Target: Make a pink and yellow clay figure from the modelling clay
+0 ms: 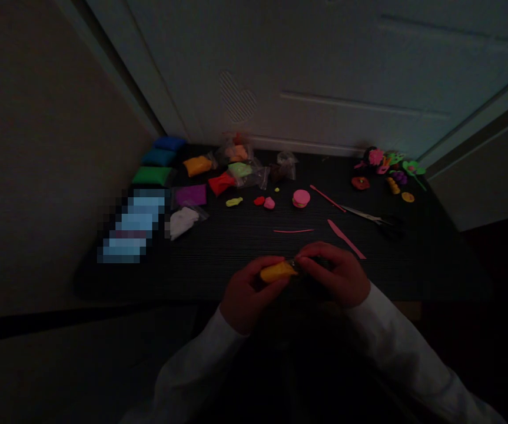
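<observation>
Left hand [245, 294] clasps one end of a yellow packet [276, 272]; right hand [338, 275] pinches the other.

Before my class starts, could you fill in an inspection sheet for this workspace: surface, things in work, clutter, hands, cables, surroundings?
Surface: dark tabletop, dimly lit.
Things in work: yellow packet, held between the hands above the near edge.
Clutter: green packet, purple packet and white packet at left; pink knife-shaped tool and scissors right of centre; pink flower-like piece at far right; a blurred-out bright patch at left, unidentifiable.
Hands: left hand grips the yellow packet; right hand pinches its clear end.
Cables: nothing seen.
Surroundings: pale panelled backdrop with a striped heart.
</observation>
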Available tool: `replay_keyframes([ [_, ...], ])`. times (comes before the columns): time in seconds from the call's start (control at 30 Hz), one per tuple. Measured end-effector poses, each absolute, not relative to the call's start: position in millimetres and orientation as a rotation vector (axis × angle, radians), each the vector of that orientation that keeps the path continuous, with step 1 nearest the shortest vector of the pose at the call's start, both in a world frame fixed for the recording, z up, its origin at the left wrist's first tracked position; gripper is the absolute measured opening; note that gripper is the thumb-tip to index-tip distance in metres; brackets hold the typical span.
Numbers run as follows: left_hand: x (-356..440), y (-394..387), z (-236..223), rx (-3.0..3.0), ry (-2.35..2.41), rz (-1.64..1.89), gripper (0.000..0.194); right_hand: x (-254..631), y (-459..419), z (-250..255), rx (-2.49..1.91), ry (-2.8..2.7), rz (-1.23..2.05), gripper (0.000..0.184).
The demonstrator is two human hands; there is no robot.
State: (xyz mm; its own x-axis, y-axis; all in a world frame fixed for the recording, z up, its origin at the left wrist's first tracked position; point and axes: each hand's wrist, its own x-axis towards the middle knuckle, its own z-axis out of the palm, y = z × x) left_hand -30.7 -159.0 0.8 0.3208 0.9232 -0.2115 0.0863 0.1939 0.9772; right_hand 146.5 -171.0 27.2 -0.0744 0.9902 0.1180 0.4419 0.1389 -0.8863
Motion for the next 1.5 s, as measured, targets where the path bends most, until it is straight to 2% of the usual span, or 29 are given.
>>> replay_keyframes([
  [0.1, -30, -160, 5, 1.199, 1.097, 0.767, 0.032, 142, -175, 27, -1.458, -1.59, 0.834, 0.013],
  [0.3, -22, -162, 12, 1.048, 1.089, 0.771, 0.034, 132, -181, 19, -1.558, -1.629, 0.525, 0.01],
  [0.43, -23, -162, 8, 1.006, 1.09, 0.833, 0.033, 134, -180, 17, -1.557, -1.622, 0.531, 0.013],
  [0.6, -27, -160, 5, 1.036, 1.104, 0.871, 0.035, 141, -178, 27, -1.49, -1.606, 0.717, 0.012],
  [0.77, -28, -161, 5, 1.212, 1.064, 0.852, 0.033, 139, -179, 33, -1.483, -1.609, 0.748, 0.009],
  [0.9, -36, -159, 10, 1.711, 1.078, 0.946, 0.034, 136, -181, 36, -1.421, -1.822, 0.588, 0.004],
  [1.03, -40, -157, 23, 2.087, 1.049, 1.025, 0.014, 134, -185, 43, -1.389, -2.023, 0.431, 0.005],
  [1.13, -38, -158, 31, 2.178, 1.066, 1.02, 0.008, 132, -188, 47, -1.416, -2.101, 0.389, 0.008],
  [1.5, -34, -167, 38, 2.237, 1.111, 1.169, 0.008, 136, -194, 52, -1.434, -2.118, 0.365, 0.006],
])
